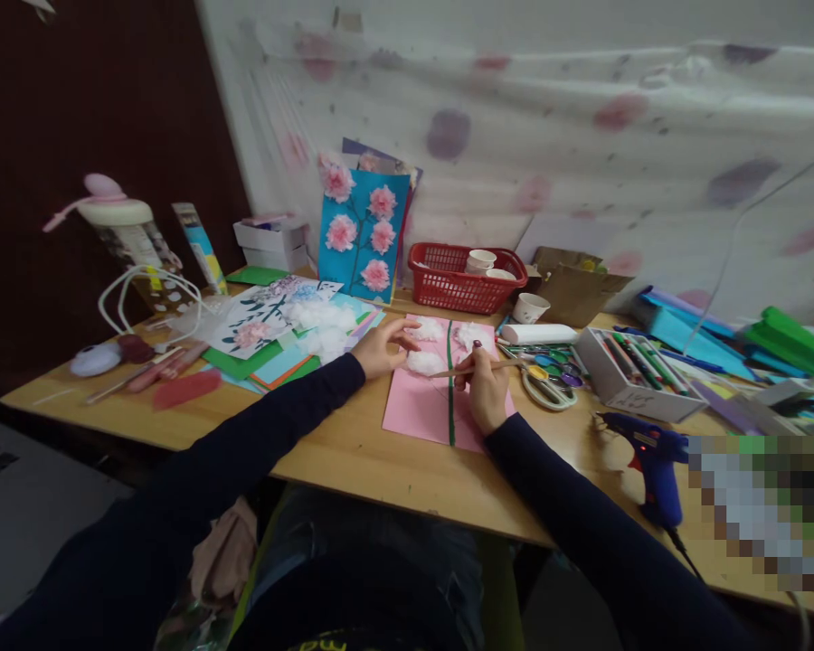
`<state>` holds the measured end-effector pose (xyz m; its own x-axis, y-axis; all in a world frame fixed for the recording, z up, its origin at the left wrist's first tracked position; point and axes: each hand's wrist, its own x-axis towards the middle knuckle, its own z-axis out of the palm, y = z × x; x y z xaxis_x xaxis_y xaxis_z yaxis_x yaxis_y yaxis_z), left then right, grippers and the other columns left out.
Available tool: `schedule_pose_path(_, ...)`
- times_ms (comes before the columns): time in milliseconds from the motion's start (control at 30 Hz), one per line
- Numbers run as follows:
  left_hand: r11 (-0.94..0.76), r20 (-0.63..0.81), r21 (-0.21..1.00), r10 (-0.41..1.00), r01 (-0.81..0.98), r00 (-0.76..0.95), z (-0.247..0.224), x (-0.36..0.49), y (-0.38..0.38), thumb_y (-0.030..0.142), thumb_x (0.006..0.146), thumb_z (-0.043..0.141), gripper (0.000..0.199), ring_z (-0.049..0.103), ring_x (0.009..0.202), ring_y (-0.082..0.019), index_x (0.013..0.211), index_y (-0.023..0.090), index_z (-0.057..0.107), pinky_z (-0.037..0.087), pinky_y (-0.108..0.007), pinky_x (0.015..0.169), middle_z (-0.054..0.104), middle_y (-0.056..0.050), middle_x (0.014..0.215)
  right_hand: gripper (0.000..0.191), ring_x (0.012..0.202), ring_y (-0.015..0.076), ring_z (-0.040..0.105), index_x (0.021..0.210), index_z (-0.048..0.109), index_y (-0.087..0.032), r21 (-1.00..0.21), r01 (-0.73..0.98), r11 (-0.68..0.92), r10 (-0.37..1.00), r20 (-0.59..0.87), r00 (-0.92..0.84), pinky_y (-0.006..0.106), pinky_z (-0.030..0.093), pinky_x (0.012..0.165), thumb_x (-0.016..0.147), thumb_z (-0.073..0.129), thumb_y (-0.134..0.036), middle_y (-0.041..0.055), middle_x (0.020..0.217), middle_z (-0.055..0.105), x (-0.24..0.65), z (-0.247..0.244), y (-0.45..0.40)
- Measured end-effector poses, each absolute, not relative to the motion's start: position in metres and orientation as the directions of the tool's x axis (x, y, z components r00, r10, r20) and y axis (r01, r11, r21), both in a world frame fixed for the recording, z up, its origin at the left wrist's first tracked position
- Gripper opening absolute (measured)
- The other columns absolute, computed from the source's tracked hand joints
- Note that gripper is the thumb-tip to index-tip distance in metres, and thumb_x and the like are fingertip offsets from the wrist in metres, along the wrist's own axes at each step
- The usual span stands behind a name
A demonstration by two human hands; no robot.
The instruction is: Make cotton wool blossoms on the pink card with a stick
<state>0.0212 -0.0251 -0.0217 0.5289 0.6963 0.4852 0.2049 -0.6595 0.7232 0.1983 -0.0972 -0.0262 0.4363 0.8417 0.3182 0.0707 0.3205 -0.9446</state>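
A pink sheet lies on the wooden table, with a dark green strip running down its middle. White cotton tufts sit on its upper half, one of them left of the strip between my hands. My right hand is closed round a thin brown stick, whose tip points left at the lower edge of that tuft. At the sheet's upper left edge is my left hand, its fingers curved and apart, with nothing visible in them.
Loose cotton and coloured papers lie left. Behind stand a blue flower picture and a red basket with paper cups. To the right are scissors, a box of markers and a blue glue gun with its cord.
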Motion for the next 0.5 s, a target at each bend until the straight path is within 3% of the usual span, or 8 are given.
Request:
schedule_pose_path(100,-0.728,0.523,0.641,0.646,0.244,0.556,-0.016,0.015,-0.026,0.017,0.069,0.065,0.027,0.063,0.09,-0.017,0.095,0.013,0.064,0.046,-0.033,0.087,0.07,-0.008,0.093,0.041,0.03,0.0096,0.041,0.048,0.051,-0.018,-0.96,-0.015,0.279,0.877,0.248,0.411,0.022,0.031,0.035,0.081,0.048,-0.043,-0.0021,0.033,0.046,0.201,-0.026,-0.097)
schedule_pose_path(200,-0.803,0.497,0.537,0.548,0.259,0.673,-0.017,0.017,-0.033,0.028,0.063,0.074,0.022,0.063,0.086,-0.019,0.081,0.015,0.069,0.046,-0.031,0.083,0.071,-0.007,0.087,0.042,0.031,0.009,0.041,0.049,0.052,-0.018,-0.962,-0.08,0.262,0.893,0.211,0.398,0.021,0.03,0.035,0.08,0.05,-0.045,-0.0024,0.033,0.046,0.202,-0.027,-0.098)
schedule_pose_path(333,-0.818,0.466,0.496,0.535,0.293,0.705,-0.022,0.025,-0.045,0.03,0.071,0.069,0.016,0.063,0.076,-0.017,0.078,0.016,0.072,0.045,-0.028,0.076,0.072,-0.006,0.079,0.04,0.03,0.0092,0.041,0.049,0.051,-0.018,-0.961,-0.114,0.254,0.907,0.195,0.374,0.022,0.031,0.034,0.08,0.052,-0.044,-0.0025,0.033,0.047,0.201,-0.03,-0.098)
schedule_pose_path(500,-0.831,0.475,0.451,0.532,0.326,0.701,-0.024,0.025,-0.053,0.021,0.082,0.053,0.019,0.063,0.077,-0.015,0.085,0.017,0.071,0.042,-0.028,0.076,0.072,-0.004,0.083,0.035,0.032,0.0091,0.043,0.051,0.053,-0.017,-0.95,-0.129,0.286,0.907,0.224,0.357,0.021,0.032,0.035,0.079,0.052,-0.039,-0.0022,0.035,0.048,0.202,-0.032,-0.096)
